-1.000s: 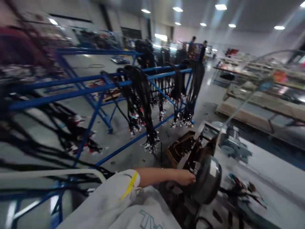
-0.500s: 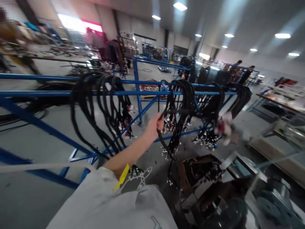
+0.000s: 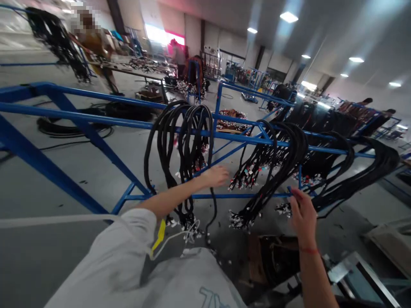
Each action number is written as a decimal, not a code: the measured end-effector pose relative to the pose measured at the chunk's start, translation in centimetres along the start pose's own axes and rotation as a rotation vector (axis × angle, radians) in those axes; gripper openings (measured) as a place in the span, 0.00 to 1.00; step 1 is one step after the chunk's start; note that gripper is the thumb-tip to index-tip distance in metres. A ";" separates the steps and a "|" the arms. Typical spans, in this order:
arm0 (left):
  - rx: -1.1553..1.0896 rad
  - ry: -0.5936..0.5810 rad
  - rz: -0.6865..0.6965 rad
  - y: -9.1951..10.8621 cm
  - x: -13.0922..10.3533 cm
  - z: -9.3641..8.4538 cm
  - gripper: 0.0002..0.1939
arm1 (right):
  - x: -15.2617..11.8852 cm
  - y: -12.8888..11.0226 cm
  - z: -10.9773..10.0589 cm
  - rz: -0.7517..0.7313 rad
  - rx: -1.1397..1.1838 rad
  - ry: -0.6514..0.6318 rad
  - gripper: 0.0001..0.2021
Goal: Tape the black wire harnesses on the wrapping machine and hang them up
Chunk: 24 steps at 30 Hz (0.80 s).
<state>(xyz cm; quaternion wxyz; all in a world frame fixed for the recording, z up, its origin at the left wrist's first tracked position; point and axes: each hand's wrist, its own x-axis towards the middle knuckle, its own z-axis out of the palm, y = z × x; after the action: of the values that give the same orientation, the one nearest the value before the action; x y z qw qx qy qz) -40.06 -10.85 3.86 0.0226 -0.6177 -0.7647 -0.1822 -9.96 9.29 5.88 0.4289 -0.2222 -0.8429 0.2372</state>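
My left hand (image 3: pixel 217 176) reaches across the front of the rack, fingers loosely stretched to the right, nothing visible in it. Its wrist is beside a single black cable harness (image 3: pixel 211 149) draped over the blue rack rails (image 3: pixel 131 121). Left of it hangs a bunch of black cable harnesses (image 3: pixel 165 147) with small white connectors at their lower ends. My right hand (image 3: pixel 303 214), a red string at the wrist, is raised with thumb and fingers apart. It is nearest to another bunch of black harnesses (image 3: pixel 349 186) on the right; I see no harness in its grip.
A further harness bunch (image 3: pixel 290 147) hangs between my hands. Below stands a brown box (image 3: pixel 257 259) with dark contents, beside a metal-framed piece (image 3: pixel 362 273). Coiled black cable (image 3: pixel 69 128) lies on the floor beyond the rack. A person (image 3: pixel 93 47) stands at the back left.
My left hand has let go of the black harness it held, which now hangs over the rails at the left bunch. My right hand has come nearer. The view has swung left.
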 end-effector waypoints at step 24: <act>0.098 0.837 -0.382 -7.8 -4.8 -5.7 0.23 | 15.7 4.9 14.5 0.240 0.088 -0.019 0.22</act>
<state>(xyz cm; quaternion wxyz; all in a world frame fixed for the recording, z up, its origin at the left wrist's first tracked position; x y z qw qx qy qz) -47.45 -18.46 6.00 0.3246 -0.3370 -0.7976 -0.3806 -29.46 19.16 5.16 0.3988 -0.3002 -0.8030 0.3257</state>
